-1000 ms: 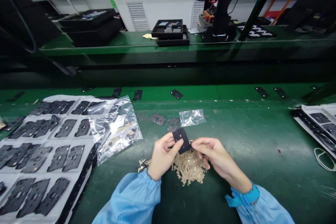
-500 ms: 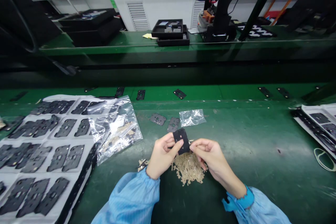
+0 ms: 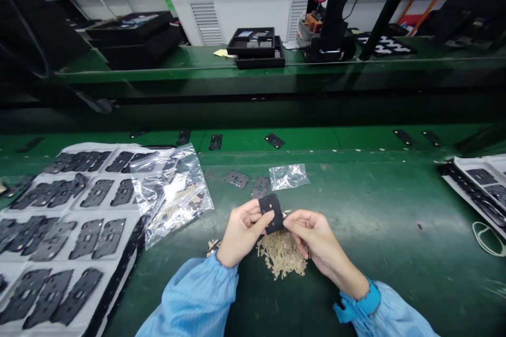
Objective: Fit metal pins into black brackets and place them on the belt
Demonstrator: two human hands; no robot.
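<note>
Both of my hands hold a small black flat plate (image 3: 271,212) above the green bench. My left hand (image 3: 242,233) pinches its left edge with the thumb on top. My right hand (image 3: 312,236) has its fingers curled and meets the plate's lower right edge. Under the hands lies a heap of small tan pieces (image 3: 283,256). Two grey plates (image 3: 237,178) lie just beyond my hands, next to a small clear bag (image 3: 289,176).
A white tray (image 3: 130,210) at the left holds several black plates, with a larger clear bag (image 3: 173,195) of tan pieces on its edge. Another tray (image 3: 476,184) stands at the right edge. Black plates (image 3: 274,140) ride a green belt behind. Black boxes (image 3: 256,47) sit on the far bench.
My hands and the black plate have drifted slightly left and nearer to me. The plates on the belt behind have moved to the right.
</note>
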